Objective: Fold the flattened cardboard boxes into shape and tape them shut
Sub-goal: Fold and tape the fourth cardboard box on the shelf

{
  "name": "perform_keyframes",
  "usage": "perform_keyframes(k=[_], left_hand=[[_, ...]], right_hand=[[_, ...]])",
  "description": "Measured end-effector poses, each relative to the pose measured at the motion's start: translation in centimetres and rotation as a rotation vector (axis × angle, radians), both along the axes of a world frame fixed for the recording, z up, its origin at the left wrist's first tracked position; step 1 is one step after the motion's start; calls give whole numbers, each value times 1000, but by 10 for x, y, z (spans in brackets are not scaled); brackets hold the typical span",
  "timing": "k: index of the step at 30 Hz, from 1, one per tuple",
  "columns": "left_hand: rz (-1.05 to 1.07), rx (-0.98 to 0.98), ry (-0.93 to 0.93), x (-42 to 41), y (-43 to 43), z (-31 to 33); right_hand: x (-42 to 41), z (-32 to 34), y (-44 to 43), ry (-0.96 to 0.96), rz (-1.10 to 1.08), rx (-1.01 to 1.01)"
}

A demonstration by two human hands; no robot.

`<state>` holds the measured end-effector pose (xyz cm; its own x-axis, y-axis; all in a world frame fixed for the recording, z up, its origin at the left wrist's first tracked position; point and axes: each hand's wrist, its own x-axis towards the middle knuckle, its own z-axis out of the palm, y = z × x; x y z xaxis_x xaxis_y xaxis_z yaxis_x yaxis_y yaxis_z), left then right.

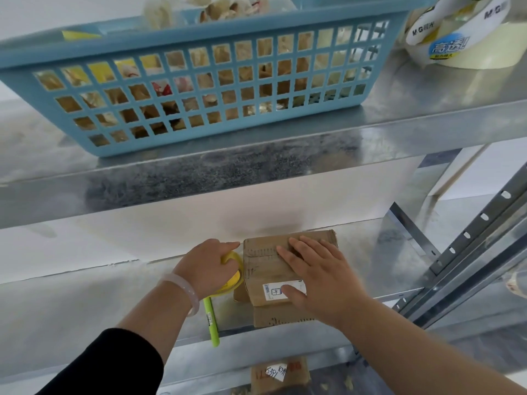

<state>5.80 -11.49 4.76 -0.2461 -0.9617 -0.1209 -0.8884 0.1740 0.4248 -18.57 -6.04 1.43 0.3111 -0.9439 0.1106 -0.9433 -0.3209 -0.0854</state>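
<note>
The left hand (206, 265) hides most of the yellow tape roll (234, 277).

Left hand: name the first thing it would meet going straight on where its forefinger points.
Probably the cardboard box; the left hand, gripping a tape roll, points at its left edge.

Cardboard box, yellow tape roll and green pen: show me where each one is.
cardboard box (261, 269), head view, bare left part of its top face.
yellow tape roll (233, 277), head view, its exposed yellow side.
green pen (211, 323), head view, middle of its barrel.
</note>
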Motion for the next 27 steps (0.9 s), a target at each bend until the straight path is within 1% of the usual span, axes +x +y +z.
perform_keyframes(k=[10,18,27], left_hand=[[4,-4,-12,-2,4,3],[8,-5,-1,-2,6,2],[20,-9,-5,-4,6,1]], right_hand=[[4,-4,-2,16,-32,-39],[4,-3,1,28,-4,-10],[6,0,1,8,-29,5]])
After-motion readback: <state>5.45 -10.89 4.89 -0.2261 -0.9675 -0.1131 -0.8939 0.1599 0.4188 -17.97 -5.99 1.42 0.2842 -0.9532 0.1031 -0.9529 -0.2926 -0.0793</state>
